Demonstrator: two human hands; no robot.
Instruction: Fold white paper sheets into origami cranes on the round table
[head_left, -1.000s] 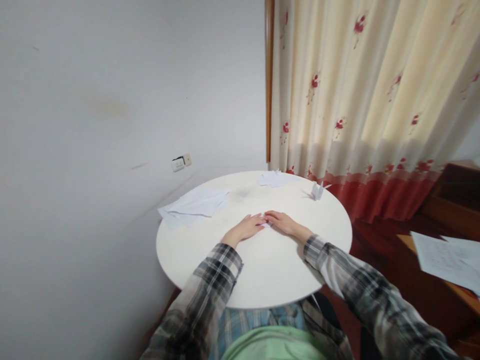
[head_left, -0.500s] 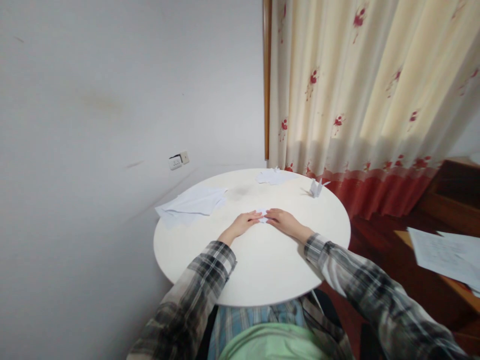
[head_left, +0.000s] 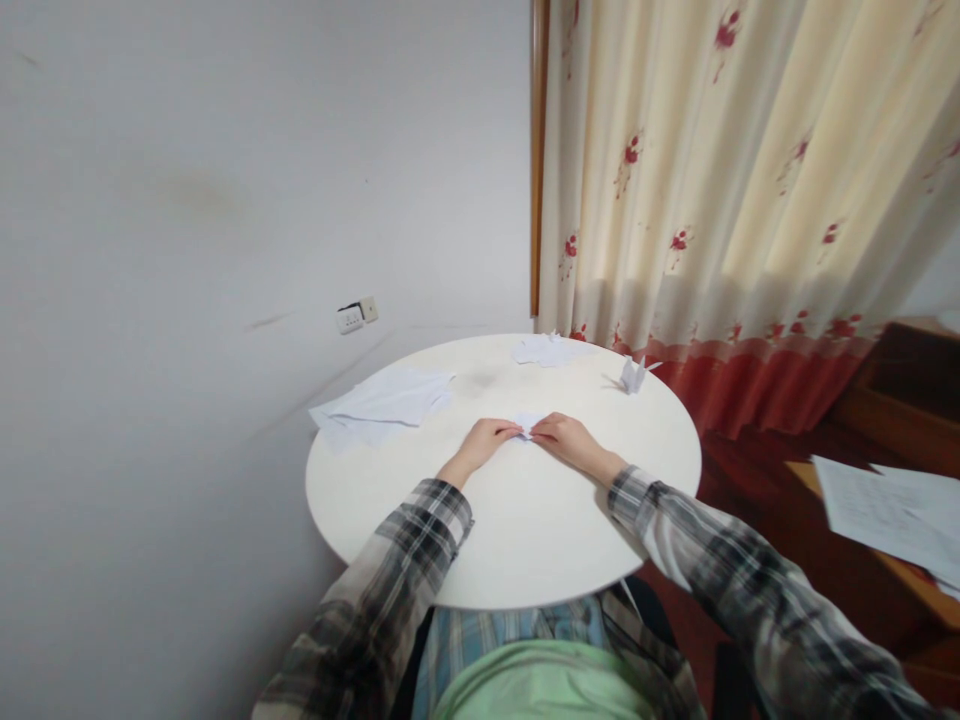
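Note:
A small folded piece of white paper (head_left: 527, 421) lies on the white round table (head_left: 517, 530), between my two hands. My left hand (head_left: 487, 440) pinches its left side with fingers closed. On the other side, my right hand (head_left: 564, 437) grips the paper's right part between thumb and fingers. The fingertips of both hands nearly meet and hide some of the folds. Beyond my right hand, a folded white paper crane (head_left: 632, 376) stands near the table's right edge.
White paper sheets (head_left: 386, 398) lie at the table's left edge, and more white paper (head_left: 547, 350) sits at the far edge. A wall with a socket (head_left: 349, 319) is on the left, a flowered curtain (head_left: 675, 200) behind. Printed sheets (head_left: 885, 510) rest on furniture at right.
My fingers have gone from lying flatter over the folded paper to pinching it at both sides. More of the paper now shows behind the fingertips.

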